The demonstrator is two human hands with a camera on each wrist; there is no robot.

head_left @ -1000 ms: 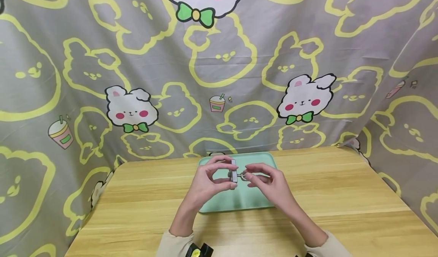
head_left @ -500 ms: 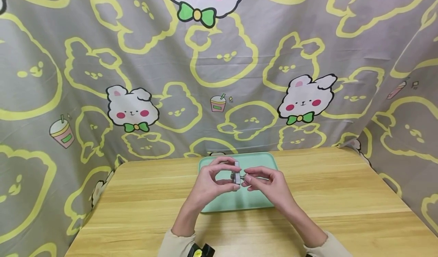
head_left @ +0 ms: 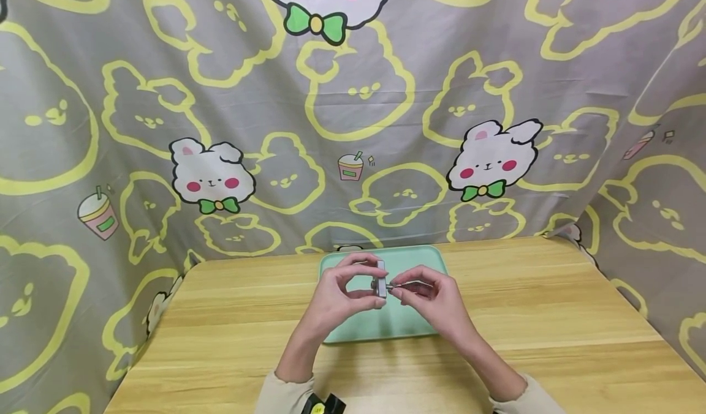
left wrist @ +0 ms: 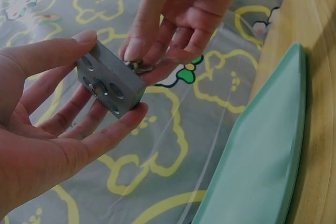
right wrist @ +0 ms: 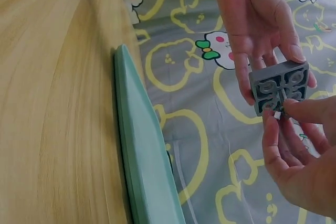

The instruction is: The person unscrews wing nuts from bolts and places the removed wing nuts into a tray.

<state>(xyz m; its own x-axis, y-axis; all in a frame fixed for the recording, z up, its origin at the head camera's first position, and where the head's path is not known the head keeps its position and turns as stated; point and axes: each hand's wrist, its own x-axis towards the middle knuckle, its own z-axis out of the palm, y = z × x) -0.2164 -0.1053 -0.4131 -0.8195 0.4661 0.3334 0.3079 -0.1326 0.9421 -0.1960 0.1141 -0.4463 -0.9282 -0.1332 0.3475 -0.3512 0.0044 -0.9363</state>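
While gripping grey block [head_left: 382, 282] in left hand [head_left: 334, 291], pinches metal shaft [head_left: 390, 286] in right hand [head_left: 439, 296], square to ribbed face [right wrist: 269, 86].

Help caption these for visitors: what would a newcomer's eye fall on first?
Likely the cloth behind the table, with yellow outlines and white rabbit heads. Next, the green tray on that table. Above the tray, the left hand holds a grey block; the right hand pinches a metal piece at its side.
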